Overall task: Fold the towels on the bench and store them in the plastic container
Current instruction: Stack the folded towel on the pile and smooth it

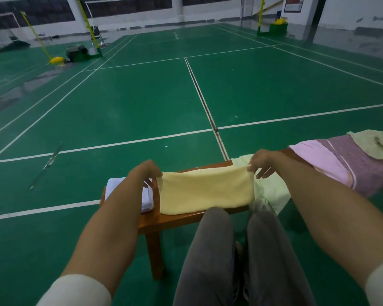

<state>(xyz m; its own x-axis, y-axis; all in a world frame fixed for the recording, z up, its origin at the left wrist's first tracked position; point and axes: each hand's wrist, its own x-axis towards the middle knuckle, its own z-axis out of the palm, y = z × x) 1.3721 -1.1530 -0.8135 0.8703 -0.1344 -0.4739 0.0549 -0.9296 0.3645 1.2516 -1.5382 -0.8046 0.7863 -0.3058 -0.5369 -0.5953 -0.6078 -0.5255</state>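
Observation:
A yellow towel lies folded in a long band across the brown wooden bench. My left hand pinches its far left corner and my right hand pinches its far right corner, holding the far edge taut. A folded white towel sits at the bench's left end, partly behind my left forearm. A pale green towel lies under and right of the yellow one. Pink, purple and beige towels lie further right. No plastic container is in view.
My grey-trousered legs stand close against the bench's near side. A green badminton court floor with white lines stretches ahead. Net posts and yellow bases stand at the far left and far right.

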